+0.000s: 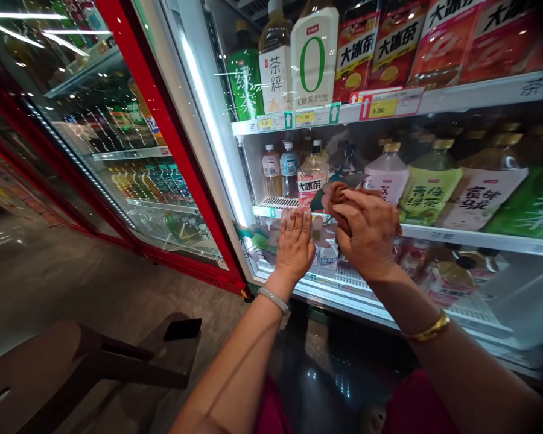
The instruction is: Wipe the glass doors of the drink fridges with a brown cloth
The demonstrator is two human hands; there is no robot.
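Note:
My left hand (294, 244) lies with its fingers stretched out flat against the glass door of a lit drinks fridge, over a flower decal (265, 238). To its right, and slightly higher, my right hand (366, 226) is closed on a bunched brown cloth (338, 193) at the glass. Most of the cloth is hidden under the fingers. Behind the glass, close to my hands, stand a red-labelled iced tea bottle (311, 181) and a pink-labelled bottle (388, 175).
Tall bottles fill the upper shelf (434, 99). A red-framed fridge (185, 163) stands to the left. On the floor at lower left is a brown stool (67, 367), with a dark flat phone-like object (183, 329) beyond it.

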